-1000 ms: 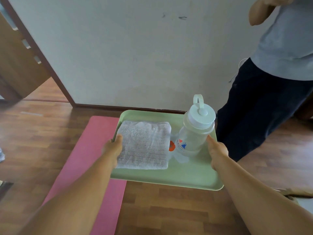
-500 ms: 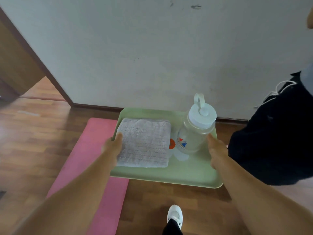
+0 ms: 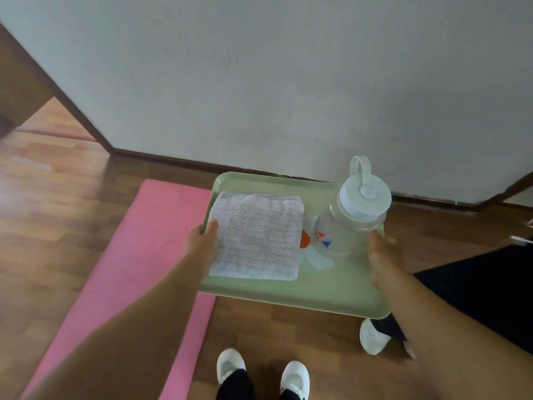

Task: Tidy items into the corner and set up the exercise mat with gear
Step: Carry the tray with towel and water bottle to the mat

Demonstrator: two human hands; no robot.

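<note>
Tray (image 3: 288, 301): a pale green, shallow-rimmed tray is held level in the air above the wooden floor (image 3: 57, 226), near the wall (image 3: 288, 82), its left edge over the pink mat (image 3: 138, 255).
Left hand (image 3: 202, 241): the tray's left rim is gripped, with the thumb laid over the rim onto the towel's edge; the fingers underneath are hidden.
Right hand (image 3: 380, 255): the right rim is clamped beside the bottle, thumb on top; the fingers below cannot be seen.
Tray contents: a folded white towel (image 3: 259, 238) is laid flat on the left half; a translucent bottle (image 3: 349, 223) with a pale loop-handled lid (image 3: 364, 197) is stood upright in the far right corner, just beside the towel.
Bottle contents: whether it is filled cannot be told.
Tray handling: it is judged stiff and light, but the smooth plastic is likely slippery; a level grip on both side rims is called for.
Bottle handling: it is judged top-heavy and prone to sliding or tipping if the tray is tilted; the lid loop or the body is best taken.
Towel handling: it is judged soft, light and unlikely to shift; it can be taken anywhere by a pinch.
Mat: it is laid flat, running toward the wall.
Others: the wearer's white shoes (image 3: 230, 368) and a second person's dark trouser leg (image 3: 476, 298) are seen on the floor.
</note>
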